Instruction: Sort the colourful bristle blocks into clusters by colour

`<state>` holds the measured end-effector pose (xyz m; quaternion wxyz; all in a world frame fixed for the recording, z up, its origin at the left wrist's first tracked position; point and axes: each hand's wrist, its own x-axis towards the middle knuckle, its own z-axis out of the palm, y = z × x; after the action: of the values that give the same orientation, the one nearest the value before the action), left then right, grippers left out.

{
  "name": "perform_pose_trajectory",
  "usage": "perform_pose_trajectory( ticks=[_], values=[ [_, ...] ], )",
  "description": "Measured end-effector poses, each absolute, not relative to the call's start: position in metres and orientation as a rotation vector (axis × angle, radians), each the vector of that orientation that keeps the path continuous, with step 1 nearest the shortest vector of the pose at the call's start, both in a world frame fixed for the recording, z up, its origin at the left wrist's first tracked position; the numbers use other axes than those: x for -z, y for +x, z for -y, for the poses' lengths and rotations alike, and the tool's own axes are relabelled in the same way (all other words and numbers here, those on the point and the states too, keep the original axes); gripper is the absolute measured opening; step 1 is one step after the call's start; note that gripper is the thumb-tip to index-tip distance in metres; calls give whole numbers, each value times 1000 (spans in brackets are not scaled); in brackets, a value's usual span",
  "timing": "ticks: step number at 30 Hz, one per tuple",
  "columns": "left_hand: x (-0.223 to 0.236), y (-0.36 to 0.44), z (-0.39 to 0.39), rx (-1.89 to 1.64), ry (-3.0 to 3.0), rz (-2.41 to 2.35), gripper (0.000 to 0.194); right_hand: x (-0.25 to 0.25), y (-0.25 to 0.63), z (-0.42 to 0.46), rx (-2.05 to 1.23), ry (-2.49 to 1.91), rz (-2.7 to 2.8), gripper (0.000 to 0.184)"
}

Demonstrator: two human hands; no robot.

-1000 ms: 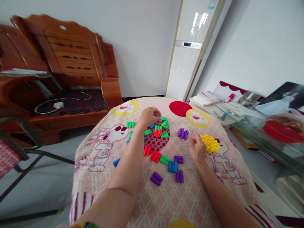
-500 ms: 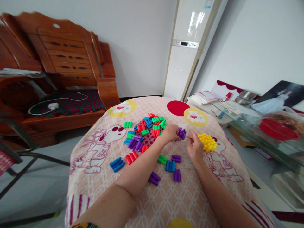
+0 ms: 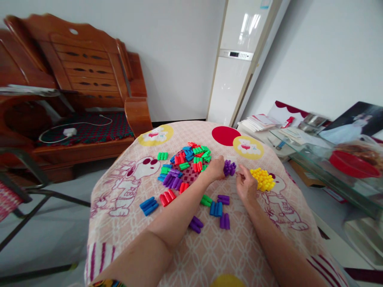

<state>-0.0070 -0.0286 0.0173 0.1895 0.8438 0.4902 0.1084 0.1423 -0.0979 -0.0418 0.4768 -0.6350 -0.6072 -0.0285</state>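
Observation:
My left hand (image 3: 216,169) rests at the left side of a cluster of upright purple plastic pegs (image 3: 229,168), its fingers bent and closed against that edge. The fingertips are partly hidden. On the other side of the cluster, my right hand (image 3: 246,185) lies with forefinger and thumb apart, pointing towards the purple pegs with a small gap. Right beside that hand stands a dense bunch of yellow pegs (image 3: 262,179). Between my forearms lie blue pieces (image 3: 216,209) and purple pieces (image 3: 224,221), joined side by side in short rows.
Left of my left forearm, green, red, blue and purple rows (image 3: 172,180) are heaped on the patterned tablecloth (image 3: 125,235). A glass shelf (image 3: 323,159) with a red bowl (image 3: 354,162) stands at the right. A wooden bench (image 3: 86,79) is at the left.
My left hand has shifted slightly at the edge of the purple cluster. My right hand keeps nearly the same place, and the whole view has moved a little.

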Motion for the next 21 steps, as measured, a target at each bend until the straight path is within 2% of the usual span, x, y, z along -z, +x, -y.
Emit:
perform_pose_trajectory(
  ticks=[5,11,15,18,21],
  values=[
    [-8,-3,28,-331,2443,-1354,68,42,144,98,71,-1539,1493,41],
    [-10,-3,28,-386,2438,-1326,54,42,144,98,76,-1538,1492,40],
    [-12,-6,29,-347,2433,-1337,55,41,144,98,79,-1549,1494,40],
    [-25,-18,26,-337,2457,-1357,54,41,144,98,73,-1562,1494,41],
    [-51,-43,18,-419,2458,-1402,40,42,144,98,81,-1563,1473,41]
  ],
)
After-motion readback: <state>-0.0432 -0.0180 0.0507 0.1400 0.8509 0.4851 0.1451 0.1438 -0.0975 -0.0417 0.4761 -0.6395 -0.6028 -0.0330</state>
